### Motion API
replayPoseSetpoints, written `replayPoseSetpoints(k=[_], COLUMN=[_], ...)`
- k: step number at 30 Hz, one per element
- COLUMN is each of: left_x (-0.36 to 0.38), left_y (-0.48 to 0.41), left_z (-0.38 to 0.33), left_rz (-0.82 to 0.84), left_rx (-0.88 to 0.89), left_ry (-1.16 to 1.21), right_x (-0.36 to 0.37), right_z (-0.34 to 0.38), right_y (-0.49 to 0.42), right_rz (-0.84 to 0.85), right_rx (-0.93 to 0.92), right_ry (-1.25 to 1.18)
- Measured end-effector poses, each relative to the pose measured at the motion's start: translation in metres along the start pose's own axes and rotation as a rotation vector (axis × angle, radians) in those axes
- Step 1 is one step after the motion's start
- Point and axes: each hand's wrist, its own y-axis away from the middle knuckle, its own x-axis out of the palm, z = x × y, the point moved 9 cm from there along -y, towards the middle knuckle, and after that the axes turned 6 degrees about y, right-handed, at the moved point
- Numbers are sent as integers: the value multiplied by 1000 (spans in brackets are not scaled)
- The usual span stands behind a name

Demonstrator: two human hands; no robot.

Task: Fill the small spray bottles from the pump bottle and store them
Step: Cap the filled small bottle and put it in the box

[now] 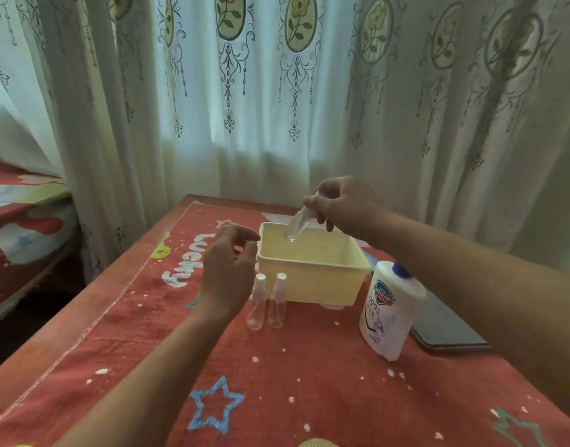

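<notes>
Red star-printed cloth [309, 366] lettered "Lucky" carries, at the cream tub's [325, 285] 4 o'clock, a white Safeguard pump bottle [390, 311], at 7 o'clock two capped small spray bottles [256, 304] standing, at 9 o'clock the left hand [228, 266] loosely curled and empty, while the right hand [338, 204] pinches a third spray bottle [298, 225], tilted base-down into the tub's 12 o'clock side.

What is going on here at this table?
A person works at a table under a red cloth. The right hand holds a small spray bottle, tilted, with its lower end pointing down into the cream box. The left hand hovers open beside the box. Two other spray bottles stand upright before the box. The white pump bottle stands to its right.
</notes>
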Motion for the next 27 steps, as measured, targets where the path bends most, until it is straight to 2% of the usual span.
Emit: replayPoseSetpoints(k=[4,12,17,24,27], left_x=[4,31,44,43,43], left_y=[-27,-45,-37,-37,-37], left_z=[29,70,73,66,67], left_rz=[54,256,357,331,324], left_rx=[-57,-88,-60,-36,-38], left_ry=[-68,-120,-78,-100,-103], right_x=[27,113,147,171,174], right_z=[-14,-46,-53,-69,-80], right_y=[-42,-97,-115,-110,-108], right_rz=[-36,71,129,194,204], right_rx=[7,43,89,166,236], right_ry=[157,415,384,353,240])
